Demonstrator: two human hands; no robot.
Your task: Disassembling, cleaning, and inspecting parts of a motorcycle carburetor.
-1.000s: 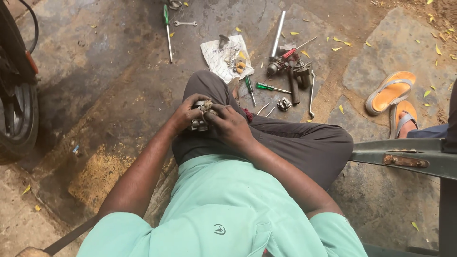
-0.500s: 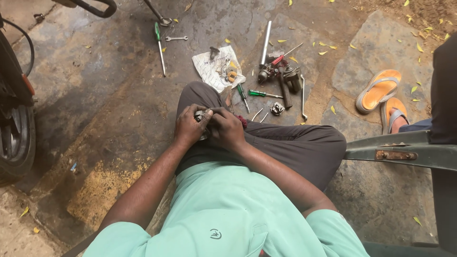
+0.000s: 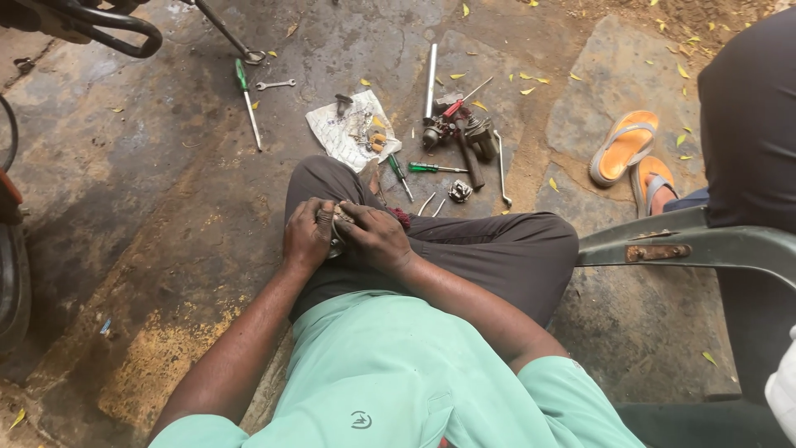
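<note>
My left hand [image 3: 307, 236] and right hand [image 3: 377, 236] close around a small metal part [image 3: 338, 224], dull grey and grimy. My trousers [image 3: 489, 249] are matt dark cloth; my shirt [image 3: 398, 373] is smooth mint-green fabric. The floor [image 3: 166, 191] is rough stone, stained dark with oil. A crumpled sheet of paper [image 3: 344, 133] lies there, beside a shiny metal tube [image 3: 430, 75] and screwdrivers [image 3: 435, 168] with glossy green plastic handles. The sandal [image 3: 623, 145] looks like matt orange rubber.
</note>
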